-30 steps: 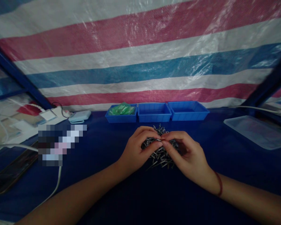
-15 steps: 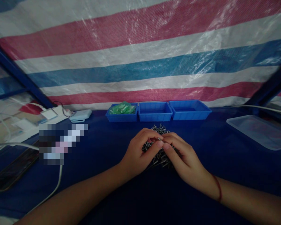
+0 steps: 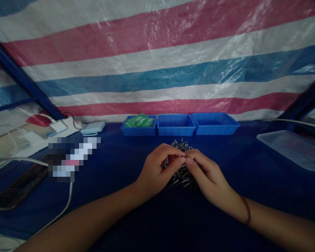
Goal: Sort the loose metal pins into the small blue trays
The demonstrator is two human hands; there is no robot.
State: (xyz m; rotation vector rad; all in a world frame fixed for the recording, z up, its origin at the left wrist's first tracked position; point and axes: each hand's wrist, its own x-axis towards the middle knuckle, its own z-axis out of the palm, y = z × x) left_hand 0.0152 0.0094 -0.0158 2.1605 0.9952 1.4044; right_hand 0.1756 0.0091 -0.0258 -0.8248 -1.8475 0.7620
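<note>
Above a heap of small, thin, silver and dark metal pins (image 3: 183, 175) that look like rivets, my two hands meet at the fingertips. My left hand (image 3: 157, 168) pinches a small metal pin, of which only a pale sliver shows between thumb and forefinger. Touching it from the other side, my right hand (image 3: 207, 175) is closed in a pinch too; whatever lies between its fingertips is hidden. A dark red band (image 3: 246, 210) circles the right wrist. Both hands cover part of the heap.
Along the back stand a blue bin with green packets (image 3: 139, 121), a middle blue bin (image 3: 176, 131) and a right blue bin (image 3: 217, 130). A clear plastic lid or tray (image 3: 291, 148) lies right. To the left are a phone (image 3: 19, 185), cables and a light-blue case (image 3: 93, 128).
The view has shifted slightly, so the scene sits a little further right. My hands stay pinched together over the heap, with fingertips slightly closer and less of the metal showing.
</note>
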